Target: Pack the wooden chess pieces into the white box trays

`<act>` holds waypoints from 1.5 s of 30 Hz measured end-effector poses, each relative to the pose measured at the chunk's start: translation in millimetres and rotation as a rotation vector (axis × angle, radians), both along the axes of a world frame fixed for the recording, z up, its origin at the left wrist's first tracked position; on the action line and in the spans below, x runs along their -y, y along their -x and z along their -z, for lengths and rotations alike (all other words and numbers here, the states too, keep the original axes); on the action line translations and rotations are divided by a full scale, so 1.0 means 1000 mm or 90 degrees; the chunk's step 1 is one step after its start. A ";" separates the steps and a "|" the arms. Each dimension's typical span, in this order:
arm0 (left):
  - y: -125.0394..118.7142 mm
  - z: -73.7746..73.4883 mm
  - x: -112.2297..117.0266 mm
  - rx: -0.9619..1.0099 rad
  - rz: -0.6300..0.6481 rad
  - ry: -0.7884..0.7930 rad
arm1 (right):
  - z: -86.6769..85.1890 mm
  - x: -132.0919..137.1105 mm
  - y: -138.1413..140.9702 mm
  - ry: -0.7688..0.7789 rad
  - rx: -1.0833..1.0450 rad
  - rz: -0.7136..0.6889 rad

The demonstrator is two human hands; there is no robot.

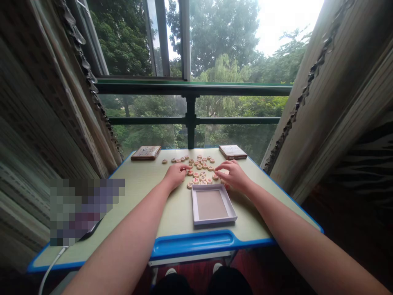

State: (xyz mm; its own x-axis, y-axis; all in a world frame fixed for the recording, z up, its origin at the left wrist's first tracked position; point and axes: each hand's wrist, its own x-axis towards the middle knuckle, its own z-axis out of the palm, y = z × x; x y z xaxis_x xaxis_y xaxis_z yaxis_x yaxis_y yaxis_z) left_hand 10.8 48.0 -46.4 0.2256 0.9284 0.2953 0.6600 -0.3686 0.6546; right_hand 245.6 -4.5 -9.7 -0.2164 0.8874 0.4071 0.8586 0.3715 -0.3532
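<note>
Several round wooden Chinese chess pieces (203, 173) with red and dark characters lie scattered in the middle of the table. My left hand (177, 175) is at their left side, its index finger stretched out to touch or nearly touch a piece. On the right side my right hand (233, 173) bends over other pieces with its fingers apart; its fingertips are close to one piece, and I cannot tell whether they touch it. A shallow white open box (211, 204) with a bare brown bottom stands in front of the pieces, between my forearms.
The light table (138, 190) has a blue edge and a pen groove (193, 242). A brown flat box (146, 153) sits back left, another flat box (232, 151) back right. A blurred-out object (82, 217) with a white cable (52, 264) is at the left. Curtains flank the window.
</note>
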 end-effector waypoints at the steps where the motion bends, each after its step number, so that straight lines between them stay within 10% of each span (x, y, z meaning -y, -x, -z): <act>1: 0.000 0.001 -0.001 0.010 0.006 0.016 | -0.009 0.003 0.004 0.011 -0.004 -0.006; 7: -0.001 0.005 -0.005 0.004 0.118 0.005 | -0.040 -0.002 0.031 0.199 0.177 -0.099; 15: -0.003 0.000 -0.003 0.023 0.046 0.037 | 0.000 -0.020 0.024 0.050 0.152 -0.052; 33: 0.001 -0.003 0.002 -0.010 0.050 0.043 | 0.014 -0.038 0.011 -0.019 0.144 -0.153; 45: 0.001 -0.001 0.001 -0.064 0.110 -0.009 | -0.025 -0.017 0.005 0.183 0.155 -0.069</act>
State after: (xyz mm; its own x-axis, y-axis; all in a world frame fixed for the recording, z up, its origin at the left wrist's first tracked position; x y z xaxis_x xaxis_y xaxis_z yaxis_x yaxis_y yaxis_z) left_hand 9.5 46.9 -45.1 0.4105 0.8694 0.2751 0.6482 -0.4904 0.5826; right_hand 240.6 12.2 15.3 -0.3743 0.9246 0.0703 0.8915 0.3797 -0.2470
